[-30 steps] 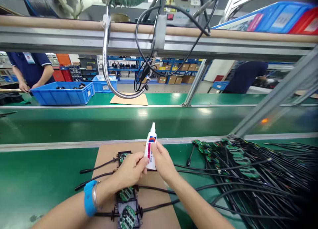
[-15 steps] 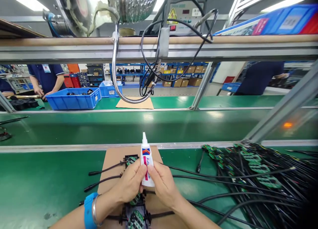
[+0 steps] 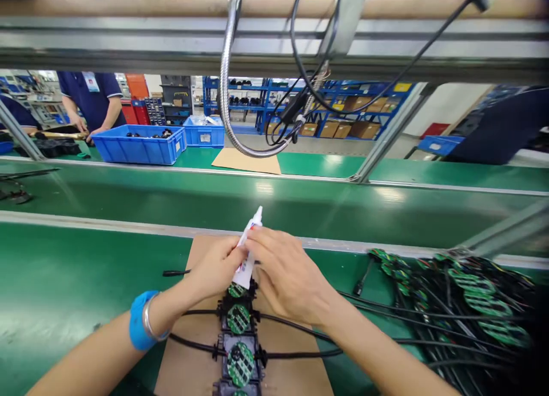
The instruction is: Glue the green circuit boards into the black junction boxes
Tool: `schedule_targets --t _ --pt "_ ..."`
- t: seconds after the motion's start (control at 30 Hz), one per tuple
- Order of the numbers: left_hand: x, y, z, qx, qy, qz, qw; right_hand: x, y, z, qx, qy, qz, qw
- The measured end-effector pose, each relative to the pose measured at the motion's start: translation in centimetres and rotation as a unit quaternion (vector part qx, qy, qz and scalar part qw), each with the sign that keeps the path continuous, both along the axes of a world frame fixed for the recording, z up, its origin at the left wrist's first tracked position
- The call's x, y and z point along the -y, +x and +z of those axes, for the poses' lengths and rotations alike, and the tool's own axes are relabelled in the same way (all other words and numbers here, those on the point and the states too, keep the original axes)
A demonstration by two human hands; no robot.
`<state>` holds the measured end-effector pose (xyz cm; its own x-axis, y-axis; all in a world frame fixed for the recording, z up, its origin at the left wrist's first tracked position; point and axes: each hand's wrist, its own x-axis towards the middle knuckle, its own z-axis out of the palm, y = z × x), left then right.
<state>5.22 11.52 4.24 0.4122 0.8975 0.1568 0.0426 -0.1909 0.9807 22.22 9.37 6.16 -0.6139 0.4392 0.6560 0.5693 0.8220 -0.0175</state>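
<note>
A white glue tube (image 3: 245, 272) with a pointed nozzle is held tilted, nozzle up and slightly right. My left hand (image 3: 218, 265) is closed around its left side. My right hand (image 3: 288, 270) lies over the tube's upper body, its fingers curled against it and partly hiding the label. Below the hands runs a row of black housings with round green circuit boards (image 3: 241, 364), with black cables leaving both sides. The housings rest on a sheet of brown cardboard (image 3: 180, 367).
A heap of black cables with green boards (image 3: 480, 293) lies on the right of the green bench (image 3: 38, 270). Overhead hang a metal flexible hose (image 3: 225, 87) and black cables. Beyond the frame stand blue bins (image 3: 139, 147) and a person (image 3: 92, 98) at work.
The tube has gone from upright to tilted. My right hand has moved up over it, from a thumb grip at its lower end. The view has tipped down.
</note>
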Motion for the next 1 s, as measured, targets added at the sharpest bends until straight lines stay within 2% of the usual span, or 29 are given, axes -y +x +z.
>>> schedule_targets --t 0.07,0.13,0.17,0.2,0.23,0.27,0.3,0.33,0.37,0.4,0.43,0.53,0.63,0.77,1.0 --pt "-0.8 -0.6 1.5 0.002 0.01 0.008 1.0 -1.8 -1.1 1.9 0.141 0.038 0.038 0.988" --pt "-1.1 -1.4 2.1 0.012 0.002 0.013 1.0 -3.9 -2.0 2.9 0.178 -0.004 0.054 0.983" --pt "-1.1 -2.0 1.9 0.025 -0.002 0.019 1.0 -4.9 -2.2 3.0 0.141 -0.054 0.053 0.987" --pt "-1.0 -2.5 1.3 0.036 0.0 0.029 0.999 -5.9 -2.4 2.8 0.056 -0.131 0.054 0.988" --pt "-0.7 -3.1 0.5 0.032 0.013 0.039 0.999 -6.8 -2.6 2.4 -0.064 -0.223 0.058 0.971" --pt "-0.3 -3.6 -0.6 0.007 0.038 0.043 0.998 -7.6 -2.7 1.8 -0.194 -0.311 0.066 0.928" --pt "0.2 -4.1 -1.8 -0.038 0.076 0.04 0.996 -8.2 -2.9 1.0 -0.307 -0.382 0.076 0.869" --pt "0.7 -4.4 -3.1 -0.104 0.121 0.027 0.987 -8.8 -3.2 0.2 -0.39 -0.429 0.084 0.811" --pt "1.3 -4.5 -4.4 -0.172 0.166 0.009 0.971 -9.3 -3.6 -0.8 -0.438 -0.457 0.093 0.769" --pt "1.9 -4.6 -5.5 -0.23 0.203 -0.008 0.952 -9.6 -4.1 -1.7 -0.46 -0.469 0.101 0.747" --pt "2.3 -4.5 -6.4 -0.275 0.229 -0.02 0.934 -9.8 -4.7 -2.5 -0.469 -0.476 0.106 0.736" --pt "3.1 -4.2 -7.8 -0.351 0.261 -0.037 0.899 -10.2 -6.1 -4.4 -0.499 -0.507 0.113 0.694" --pt "2.9 -4.0 -8.1 -0.383 0.275 -0.049 0.88 -10.5 -7.0 -5.4 -0.51 -0.529 0.118 0.668" --pt "2.4 -4.2 -8.1 -0.394 0.29 -0.056 0.87 -10.7 -7.4 -5.9 -0.512 -0.549 0.14 0.646" --pt "2.5 -4.3 -8.1 -0.414 0.298 -0.064 0.858 -10.6 -7.4 -6.1 -0.502 -0.554 0.184 0.638"
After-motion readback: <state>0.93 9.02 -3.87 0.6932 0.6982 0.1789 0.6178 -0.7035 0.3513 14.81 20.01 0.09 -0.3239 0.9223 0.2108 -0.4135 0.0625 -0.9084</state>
